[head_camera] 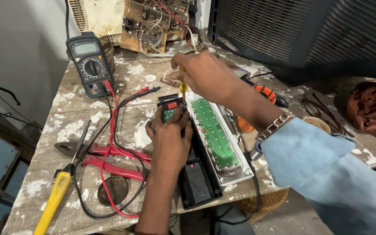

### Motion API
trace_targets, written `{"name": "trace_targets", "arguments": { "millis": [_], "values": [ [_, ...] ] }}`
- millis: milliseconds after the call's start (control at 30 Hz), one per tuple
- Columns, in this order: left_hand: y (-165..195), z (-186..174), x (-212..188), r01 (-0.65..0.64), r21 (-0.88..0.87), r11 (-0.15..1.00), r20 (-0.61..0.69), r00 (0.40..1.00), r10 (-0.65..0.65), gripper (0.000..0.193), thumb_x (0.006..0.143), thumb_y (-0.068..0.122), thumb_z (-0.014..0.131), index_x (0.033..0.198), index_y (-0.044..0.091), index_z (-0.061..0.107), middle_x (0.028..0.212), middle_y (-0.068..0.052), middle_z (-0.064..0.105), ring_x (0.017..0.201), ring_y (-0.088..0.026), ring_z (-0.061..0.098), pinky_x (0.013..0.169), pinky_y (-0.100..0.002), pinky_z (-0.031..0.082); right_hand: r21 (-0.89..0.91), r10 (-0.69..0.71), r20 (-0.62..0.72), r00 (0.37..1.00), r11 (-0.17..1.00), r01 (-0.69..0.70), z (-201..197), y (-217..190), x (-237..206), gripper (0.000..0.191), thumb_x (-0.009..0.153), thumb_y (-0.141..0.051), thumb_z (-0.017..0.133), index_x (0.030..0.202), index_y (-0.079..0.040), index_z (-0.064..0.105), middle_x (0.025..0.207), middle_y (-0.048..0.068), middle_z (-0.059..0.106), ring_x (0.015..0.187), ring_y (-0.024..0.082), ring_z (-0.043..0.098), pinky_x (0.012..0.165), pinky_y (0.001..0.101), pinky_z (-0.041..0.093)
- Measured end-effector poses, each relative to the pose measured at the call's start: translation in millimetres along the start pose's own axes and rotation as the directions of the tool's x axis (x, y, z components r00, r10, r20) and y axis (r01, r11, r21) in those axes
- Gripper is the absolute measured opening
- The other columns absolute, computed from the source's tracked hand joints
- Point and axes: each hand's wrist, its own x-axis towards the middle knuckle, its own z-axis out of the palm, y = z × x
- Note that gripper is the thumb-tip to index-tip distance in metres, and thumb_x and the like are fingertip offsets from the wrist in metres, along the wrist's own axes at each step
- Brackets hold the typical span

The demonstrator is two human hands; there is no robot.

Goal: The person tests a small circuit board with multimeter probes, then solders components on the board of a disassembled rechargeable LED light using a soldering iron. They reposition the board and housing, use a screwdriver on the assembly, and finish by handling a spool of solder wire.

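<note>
My right hand (203, 76) grips a yellow-handled screwdriver (182, 85) held upright, its tip down at the top of an opened black lamp casing (196, 178). My left hand (170, 139) rests on that casing, fingers pressed around a small green circuit board (168, 114). Beside it lies the long green LED board (213, 132) in its white tray (240, 174). A thin red wire runs between the two halves.
A multimeter (91, 64) with red and black leads stands at the back left. Red-handled pliers (114, 161) and a yellow-handled soldering iron (57, 196) lie at the left front. Old circuit boards (153, 24), a brown cloth (370, 106) and an orange coil (266, 93) sit behind.
</note>
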Motion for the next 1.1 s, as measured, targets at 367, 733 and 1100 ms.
{"name": "trace_targets", "arguments": {
  "millis": [367, 733, 1100],
  "values": [
    [0, 0, 0, -0.008, 0.001, 1.0, -0.001, 1.0, 0.008, 0.031, 0.092, 0.02, 0.064, 0.119, 0.011, 0.077, 0.141, -0.002, 0.063, 0.139, -0.047, 0.038, 0.111, -0.072, 0.017, 0.058, -0.022, 0.022, 1.0, 0.998, 0.02, 0, 0, -3, 0.031, 0.1, -0.026, 0.062, 0.116, -0.002, 0.052, 0.069, 0.021, 0.067, 0.071, 0.045, 0.068, 0.061, 0.0551, 0.052],
    [0, 0, 1, 0.012, 0.013, 1.0, 0.014, 1.0, -0.012, 0.03, 0.091, 0.021, 0.065, 0.117, 0.012, 0.078, 0.141, -0.001, 0.063, 0.139, -0.047, 0.037, 0.11, -0.073, 0.018, 0.074, 0.082, -0.044, 0.996, 0.994, -0.078, 4, -17, -3, 0.029, 0.097, -0.026, 0.067, 0.119, -0.008, 0.06, 0.069, 0.02, 0.069, 0.07, 0.043, 0.069, 0.066, 0.0539, 0.052],
    [-4, 2, -4, -0.053, -0.035, 0.998, -0.042, 0.998, 0.051, 0.031, 0.092, 0.017, 0.064, 0.119, 0.009, 0.076, 0.141, -0.007, 0.063, 0.138, -0.049, 0.039, 0.109, -0.075, 0.018, 0.005, -0.074, 0.134, 0.988, 0.997, 0.074, -10, -7, 9, 0.025, 0.097, -0.017, 0.063, 0.119, -0.005, 0.065, 0.086, 0.022, 0.071, 0.082, 0.044, 0.07, 0.072, 0.0519, 0.055]
  ]
}}
